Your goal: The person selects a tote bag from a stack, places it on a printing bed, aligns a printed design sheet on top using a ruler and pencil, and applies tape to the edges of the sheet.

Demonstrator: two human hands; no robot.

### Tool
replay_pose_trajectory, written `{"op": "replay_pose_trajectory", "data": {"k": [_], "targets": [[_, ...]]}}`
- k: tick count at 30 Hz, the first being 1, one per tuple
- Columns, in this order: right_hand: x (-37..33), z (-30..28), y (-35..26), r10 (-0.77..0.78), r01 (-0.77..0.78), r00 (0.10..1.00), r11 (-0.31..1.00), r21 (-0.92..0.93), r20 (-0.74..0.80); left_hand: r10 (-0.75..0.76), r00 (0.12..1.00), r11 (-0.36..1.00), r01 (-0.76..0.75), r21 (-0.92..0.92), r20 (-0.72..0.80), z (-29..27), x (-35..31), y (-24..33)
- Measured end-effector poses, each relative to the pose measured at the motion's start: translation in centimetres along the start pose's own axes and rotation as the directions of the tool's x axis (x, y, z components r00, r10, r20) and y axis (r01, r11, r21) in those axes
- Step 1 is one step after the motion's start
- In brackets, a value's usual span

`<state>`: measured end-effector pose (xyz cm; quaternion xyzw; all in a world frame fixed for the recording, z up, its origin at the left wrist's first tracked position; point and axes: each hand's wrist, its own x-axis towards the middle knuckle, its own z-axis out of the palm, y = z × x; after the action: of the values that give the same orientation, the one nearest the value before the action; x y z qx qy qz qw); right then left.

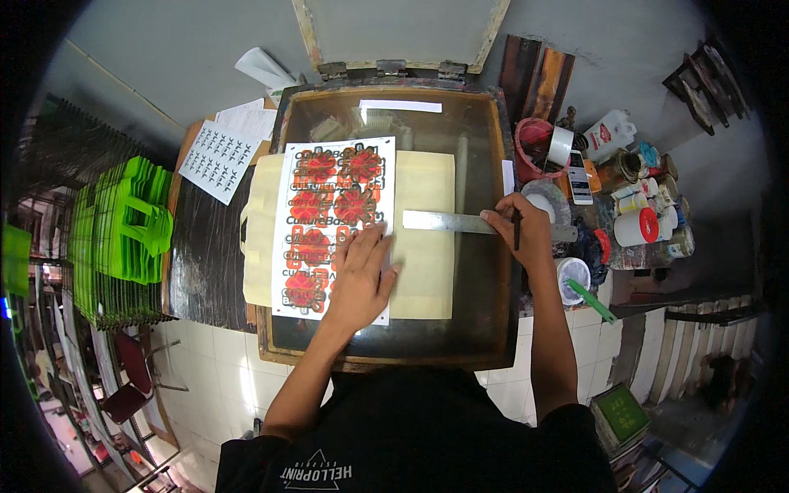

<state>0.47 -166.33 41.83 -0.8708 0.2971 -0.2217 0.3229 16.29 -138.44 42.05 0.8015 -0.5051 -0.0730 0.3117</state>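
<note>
My left hand (360, 267) lies flat, fingers outstretched, on the lower right part of a white sheet (388, 168) printed with red and black designs. That sheet rests on a pale yellow bag (423, 279), whose handle loop shows at its left side. In my right hand (526, 228) are a steel ruler (444, 222) and a thin dark pen-like stick (516, 230). The ruler spans from the bag's right part out past the frame's right edge, a small gap from the sheet. Beneath everything is a wood-framed glass table (485, 287).
A hinged frame (403, 33) stands raised behind the glass. On the right are a red bucket (534, 135), a phone (580, 182), several paint tubs and a white tub (573, 271) with a green-handled tool (596, 302). Green bags (123, 222) hang on a rack at left, near printed papers (218, 160).
</note>
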Motion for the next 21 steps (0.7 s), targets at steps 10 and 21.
{"op": "replay_pose_trajectory", "data": {"k": [10, 21], "targets": [[0.7, 1.5, 0.3, -0.004, 0.002, 0.999, 0.999, 0.044, 0.04, 0.051, 0.998, 0.99, -0.056, 0.127, 0.04, 0.1, 2.1, -2.6], [0.4, 2.1, 0.2, -0.038, 0.037, 0.998, 0.999, 0.018, 0.049, 0.035, 0.997, 0.982, -0.048, 0.182, 0.071, 0.0, 2.2, -2.6]]}}
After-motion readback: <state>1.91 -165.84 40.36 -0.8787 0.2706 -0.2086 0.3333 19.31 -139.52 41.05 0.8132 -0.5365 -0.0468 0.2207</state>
